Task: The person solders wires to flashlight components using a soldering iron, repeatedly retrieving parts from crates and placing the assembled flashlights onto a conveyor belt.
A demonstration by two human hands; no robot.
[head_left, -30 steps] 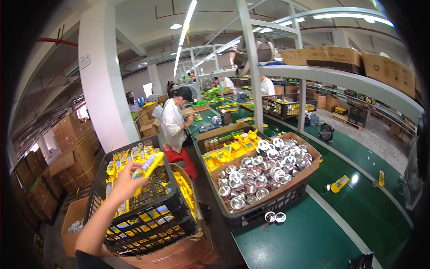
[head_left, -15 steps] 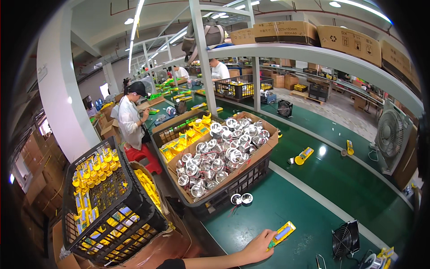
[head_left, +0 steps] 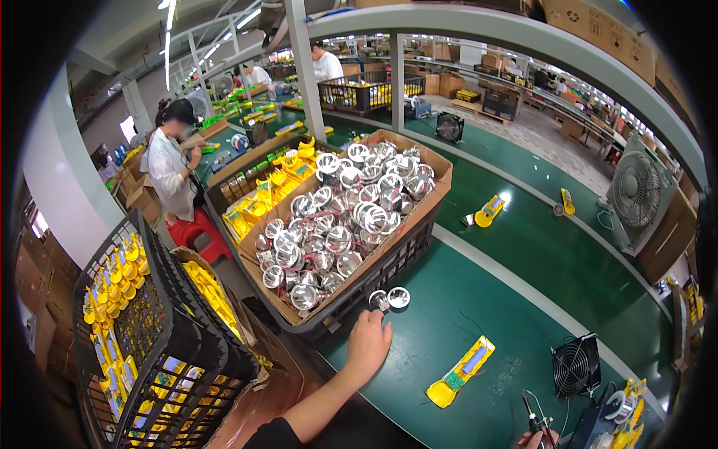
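My left hand (head_left: pixel 368 343) reaches to the table edge below the crate, its fingers bent together at the nearer of two silver lamp reflectors (head_left: pixel 378 300). The other reflector (head_left: pixel 399 299) lies close beside it. The hand covers any wires there. In front of me a yellow lamp housing (head_left: pixel 461 372) lies with its inside up, showing a blue-grey cell and a green circuit board. At the lower edge my right hand (head_left: pixel 535 439), partly cut off, grips a black pen-shaped soldering iron (head_left: pixel 532 414) near a thin metal holder.
A carton of reflectors (head_left: pixel 441 168) and yellow housings share a black crate (head_left: pixel 351 307). Another black crate (head_left: pixel 176 329) stands at left. A small black fan (head_left: pixel 577 365) and a solder reel (head_left: pixel 621 408) are at right. Beyond runs a green conveyor (head_left: pixel 553 247); a person (head_left: pixel 170 161) works at left.
My left hand has let go of the yellow housing and moved left to the reflectors. The housing now lies on the table. My right hand has come into view with the soldering iron.
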